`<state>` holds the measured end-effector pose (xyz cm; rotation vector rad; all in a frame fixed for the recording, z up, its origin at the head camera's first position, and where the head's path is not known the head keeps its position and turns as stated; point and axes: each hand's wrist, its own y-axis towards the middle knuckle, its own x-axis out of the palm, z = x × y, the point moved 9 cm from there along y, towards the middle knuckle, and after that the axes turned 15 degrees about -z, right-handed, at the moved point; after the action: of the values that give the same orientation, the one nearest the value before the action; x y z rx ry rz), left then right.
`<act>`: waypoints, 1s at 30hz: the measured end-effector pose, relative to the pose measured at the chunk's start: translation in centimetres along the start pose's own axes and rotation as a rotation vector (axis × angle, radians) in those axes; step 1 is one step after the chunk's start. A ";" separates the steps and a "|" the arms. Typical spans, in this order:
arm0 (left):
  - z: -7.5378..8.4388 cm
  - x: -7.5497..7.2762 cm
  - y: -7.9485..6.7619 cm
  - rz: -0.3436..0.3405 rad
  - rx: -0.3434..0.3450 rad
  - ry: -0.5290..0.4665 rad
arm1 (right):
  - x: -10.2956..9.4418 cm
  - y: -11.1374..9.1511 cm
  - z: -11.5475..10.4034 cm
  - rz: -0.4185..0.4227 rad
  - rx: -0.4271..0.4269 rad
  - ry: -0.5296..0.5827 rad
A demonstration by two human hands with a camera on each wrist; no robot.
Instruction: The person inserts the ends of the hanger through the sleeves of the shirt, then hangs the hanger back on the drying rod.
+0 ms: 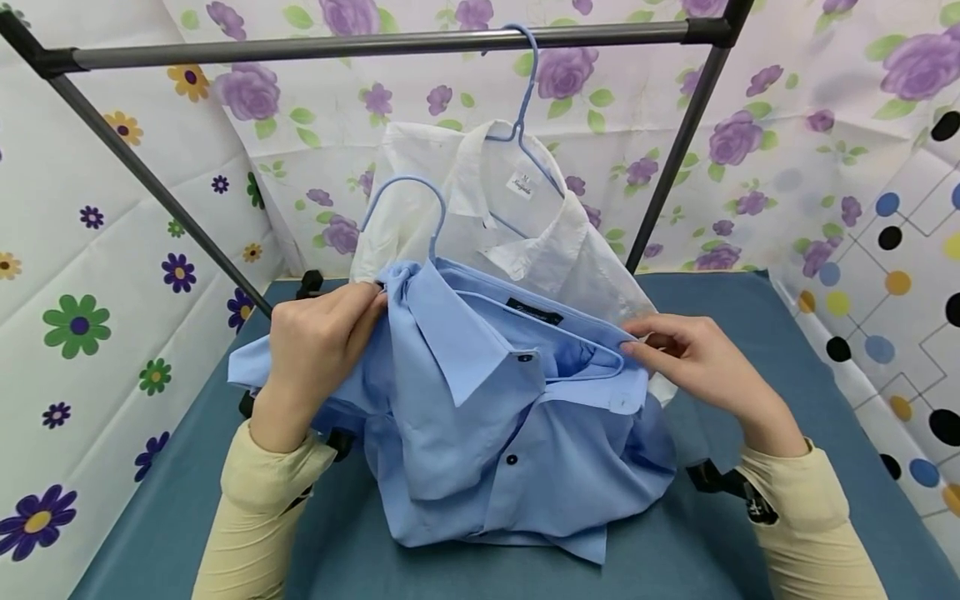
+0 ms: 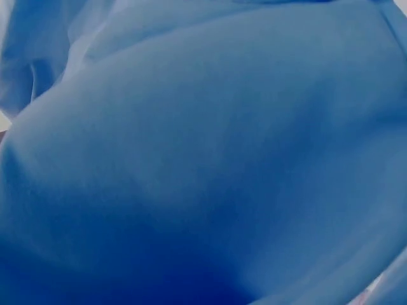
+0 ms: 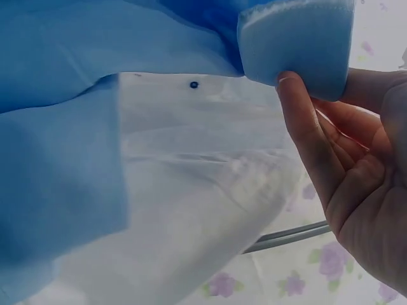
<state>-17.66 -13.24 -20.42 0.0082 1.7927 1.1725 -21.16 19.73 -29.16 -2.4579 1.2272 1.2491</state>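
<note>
A light blue button shirt [image 1: 450, 467] is bunched in front of me, its collar spread open. My left hand [image 1: 318, 350] grips its cloth by the shoulder on the left, fingers curled in. On the other side, my right hand [image 1: 697, 358] pinches the shirt's edge at the collar between thumb and fingers. In the right wrist view the thumb presses the blue collar tip [image 3: 299, 44]. A blue hanger [image 1: 406, 177] sits inside the shirt, its hook standing free above the collar. Blue cloth [image 2: 203, 127] fills the left wrist view, hiding that hand.
Behind hangs a white shirt [image 1: 420, 167] on another blue hanger [image 1: 522, 108], hooked over the dark metal rail [image 1: 300, 52]. The rack's slanting posts stand either side. A blue-green cloth [image 1: 750, 517] covers the table, with floral sheets [image 1: 420, 50] around it.
</note>
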 end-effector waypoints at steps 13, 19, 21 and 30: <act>0.3 1.0 0.0 -0.065 0.046 0.041 | -1.5 -1.4 -0.9 0.085 -0.009 -0.070; 0.5 1.0 0.2 -0.054 0.023 0.047 | -1.5 -1.5 -3.0 0.126 -0.050 -0.129; 0.6 0.9 0.2 -0.052 0.012 0.052 | -1.4 -1.4 -4.0 0.148 -0.074 -0.149; 2.0 1.3 0.4 -0.030 0.052 0.033 | 0.7 -0.3 -7.7 0.186 -0.207 -0.124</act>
<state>-17.07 -11.01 -21.23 -0.0076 1.8459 1.1108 -15.96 16.16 -24.72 -2.4013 1.3829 1.6265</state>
